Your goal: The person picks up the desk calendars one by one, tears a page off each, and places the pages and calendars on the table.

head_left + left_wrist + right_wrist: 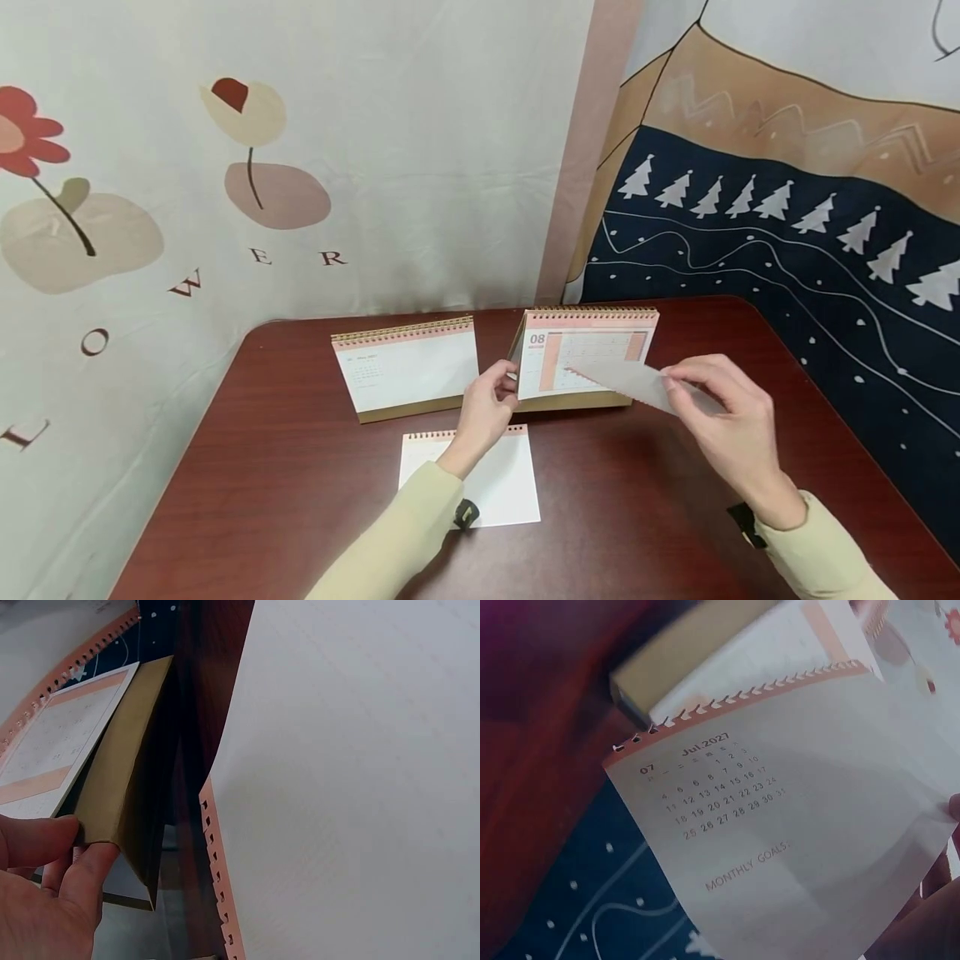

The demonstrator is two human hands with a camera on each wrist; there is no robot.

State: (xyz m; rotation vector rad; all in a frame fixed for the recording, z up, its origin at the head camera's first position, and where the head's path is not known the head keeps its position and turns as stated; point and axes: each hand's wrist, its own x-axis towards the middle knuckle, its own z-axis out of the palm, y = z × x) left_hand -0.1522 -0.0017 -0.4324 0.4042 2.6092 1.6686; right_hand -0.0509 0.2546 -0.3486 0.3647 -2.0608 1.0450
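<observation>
My left hand (483,408) grips the left edge of a standing desk calendar (585,329) whose front page reads 08. In the left wrist view, its thumb and fingers pinch the calendar's brown cardboard stand (124,750). A loose calendar page (780,810) is pinched by one edge between the thumb and fingers of my right hand (731,417). That page has a pink strip with ragged, torn binding holes and is printed Jul.2027 and MONTHLY GOALS. In the head view it is tilted in front of the calendar and overlaps its lower right part.
To the left stands a second spiral desk calendar (412,371). Another loose page (498,483) with a pink perforated strip lies flat on the dark red table (300,492), under my left forearm. Printed cloths (450,167) hang behind the table and along its right side.
</observation>
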